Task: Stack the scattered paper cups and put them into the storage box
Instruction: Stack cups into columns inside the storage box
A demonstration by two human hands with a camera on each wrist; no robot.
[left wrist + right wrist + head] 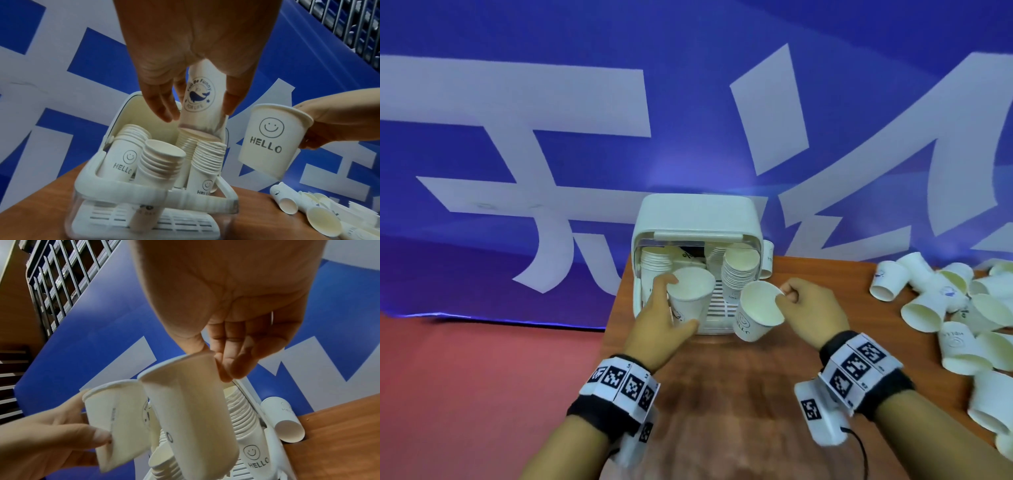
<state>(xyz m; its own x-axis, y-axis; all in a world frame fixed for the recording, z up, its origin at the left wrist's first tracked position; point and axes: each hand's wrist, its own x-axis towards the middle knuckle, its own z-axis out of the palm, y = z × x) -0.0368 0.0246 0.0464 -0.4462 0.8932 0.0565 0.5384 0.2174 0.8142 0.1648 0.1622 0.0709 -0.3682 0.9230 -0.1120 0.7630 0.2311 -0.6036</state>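
The white storage box [698, 214] stands open at the table's far left edge, with several stacks of paper cups [738, 274] inside. My left hand [673, 303] grips a white cup with a whale print [198, 100] round its side, just above the box's front left. The right hand [782, 295] pinches the rim of a tilted cup marked HELLO [271, 141] beside it, over the box's front right corner. In the right wrist view the two cups [191, 410] hang side by side above the stacks, almost touching.
A heap of loose paper cups [945, 308] lies across the right side of the wooden table [722, 377]. One cup [285, 421] lies on its side right behind the box. A blue banner hangs behind; the table's left edge runs beside the box.
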